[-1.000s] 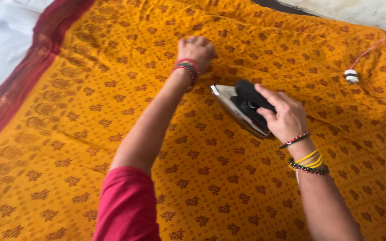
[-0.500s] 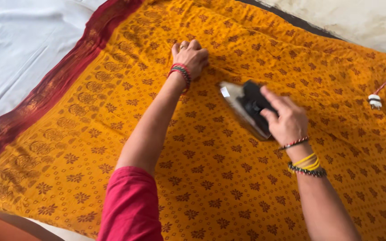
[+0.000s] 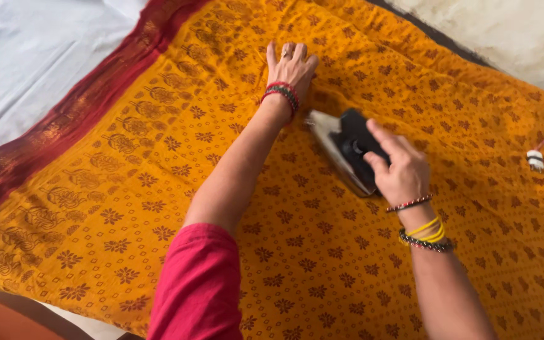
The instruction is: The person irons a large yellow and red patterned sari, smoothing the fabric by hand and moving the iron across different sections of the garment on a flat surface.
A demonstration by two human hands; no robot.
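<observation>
My right hand (image 3: pixel 398 170) has a firm grip on the black-handled iron (image 3: pixel 341 148) resting on the orange patterned cloth (image 3: pixel 322 252), while my left hand (image 3: pixel 291 63), released and flat, should hold the fabric taut just ahead of its tip.

We've got a white sheet (image 3: pixel 26 56) covering the surface, and an orange patterned cloth (image 3: pixel 158 208) with a maroon border (image 3: pixel 77 113) spread flat over it.

Soft, even daylight fills the scene, shadows stay faint beneath the arms, and slight motion blur smears the iron (image 3: pixel 347 151) and right hand (image 3: pixel 398 170).
</observation>
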